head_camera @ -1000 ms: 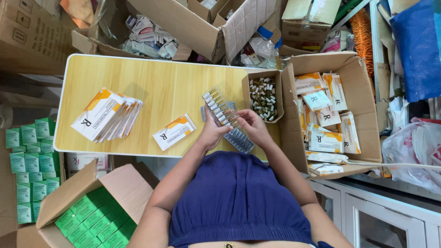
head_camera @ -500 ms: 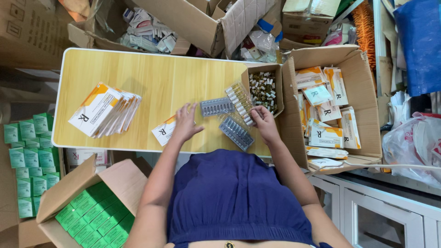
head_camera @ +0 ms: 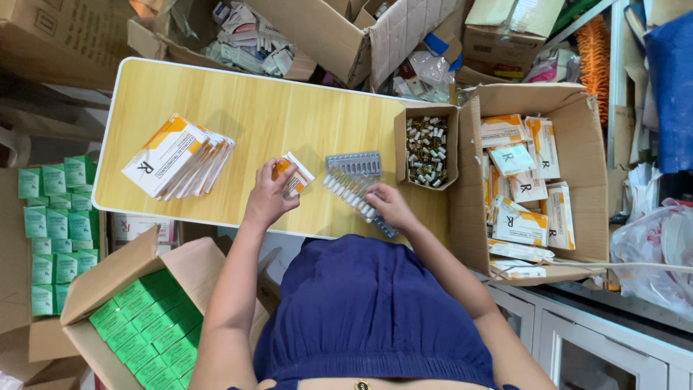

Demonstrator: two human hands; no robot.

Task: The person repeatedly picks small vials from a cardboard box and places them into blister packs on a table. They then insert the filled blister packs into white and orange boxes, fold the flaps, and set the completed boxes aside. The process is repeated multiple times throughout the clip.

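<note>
At the near edge of the table [head_camera: 238, 108], the left hand [head_camera: 268, 198] has its grip closed round a small white and orange carton [head_camera: 292, 175], lifted and tilted. The right hand [head_camera: 390, 204] clasps a clear tray of ampoules [head_camera: 346, 189], lying flat just beside an empty grey tray [head_camera: 354, 162]. This looks like the packing step: tray ready, carton picked up. Next, I would judge, the carton's end must be opened and lined up with the tray. A small box of loose vials [head_camera: 426, 152] sits at the right edge.
</note>
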